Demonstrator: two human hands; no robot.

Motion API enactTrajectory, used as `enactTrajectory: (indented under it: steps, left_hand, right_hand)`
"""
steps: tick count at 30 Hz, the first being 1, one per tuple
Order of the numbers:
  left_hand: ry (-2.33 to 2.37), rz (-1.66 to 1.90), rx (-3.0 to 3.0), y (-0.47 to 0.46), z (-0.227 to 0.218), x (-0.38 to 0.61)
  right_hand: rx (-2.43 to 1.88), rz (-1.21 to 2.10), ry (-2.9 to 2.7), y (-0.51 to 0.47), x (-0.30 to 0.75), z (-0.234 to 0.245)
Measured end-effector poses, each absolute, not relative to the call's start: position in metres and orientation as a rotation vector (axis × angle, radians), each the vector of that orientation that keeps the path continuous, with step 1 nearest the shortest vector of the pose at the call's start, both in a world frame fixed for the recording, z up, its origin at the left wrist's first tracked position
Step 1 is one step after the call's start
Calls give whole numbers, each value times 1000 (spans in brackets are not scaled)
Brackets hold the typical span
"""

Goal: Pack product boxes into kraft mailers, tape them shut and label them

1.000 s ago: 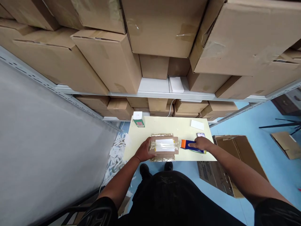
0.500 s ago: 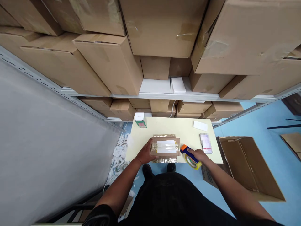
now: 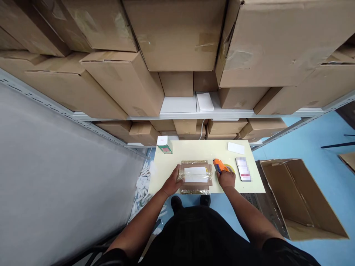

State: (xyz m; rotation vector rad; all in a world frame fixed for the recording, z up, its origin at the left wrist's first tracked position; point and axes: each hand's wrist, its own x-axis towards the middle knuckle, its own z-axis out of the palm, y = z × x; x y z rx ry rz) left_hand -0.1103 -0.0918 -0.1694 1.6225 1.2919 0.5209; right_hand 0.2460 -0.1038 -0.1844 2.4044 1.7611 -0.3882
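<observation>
A flat brown parcel (image 3: 195,174) with a white label and clear tape across it lies on the pale yellow table (image 3: 199,149). My left hand (image 3: 175,181) presses against the parcel's left end, fingers curled on its edge. My right hand (image 3: 226,178) grips an orange and blue tape dispenser (image 3: 221,166) with a yellow roll, just right of the parcel. The dispenser's orange head points at the parcel's far right corner.
A phone (image 3: 243,169) lies right of the dispenser, a white card (image 3: 236,148) behind it, a small white and green box (image 3: 164,144) at the table's back left. An open cardboard box (image 3: 296,195) stands on the blue floor to the right. Shelves of cartons rise behind.
My right hand lifted the tape dispenser off the table, swung it toward me past the table's near edge, then carried it back up beside the parcel's right end. My left hand stayed on the parcel.
</observation>
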Motion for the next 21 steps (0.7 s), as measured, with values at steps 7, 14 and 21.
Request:
enactTrajectory:
  steps: [7,14,21]
  left_hand:
    - [1375,573,1449,-100,-158,-100]
    - [1411,715,1529,-113,-118,-94]
    - [1308,914,1325,-113,-127,-100]
  right_hand:
    - [2666,-1086,2082,-129,236,-157]
    - [2727,-1392,2003,-126,199,-98]
    - [2695,-1651,2037,-126,203,-107]
